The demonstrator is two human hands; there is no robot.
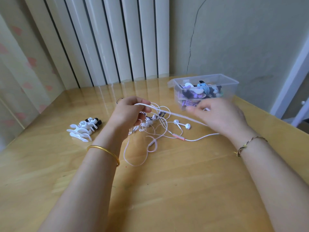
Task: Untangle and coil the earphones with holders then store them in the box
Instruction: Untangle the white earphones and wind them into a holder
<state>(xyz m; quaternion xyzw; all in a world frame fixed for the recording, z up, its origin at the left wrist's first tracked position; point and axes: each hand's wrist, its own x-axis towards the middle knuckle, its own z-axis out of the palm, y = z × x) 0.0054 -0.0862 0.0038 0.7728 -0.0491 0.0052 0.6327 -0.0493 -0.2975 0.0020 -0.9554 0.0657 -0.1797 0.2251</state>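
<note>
Where left fingers [142, 99] pinch, earphone cable [180, 115] taut toward right hand [222, 116]

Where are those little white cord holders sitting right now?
In the head view, the holders lie piled on the left of the table, left of the left hand and the tangled earphones, opposite the clear box.

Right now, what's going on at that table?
A person is untangling white earphones. The left hand grips a bunch of the cord, and the blurred right hand seems to draw one strand taut from it. The rest lies in loops on the table. A pile of holders sits untouched at the left; the clear box already holds coiled sets.
</note>
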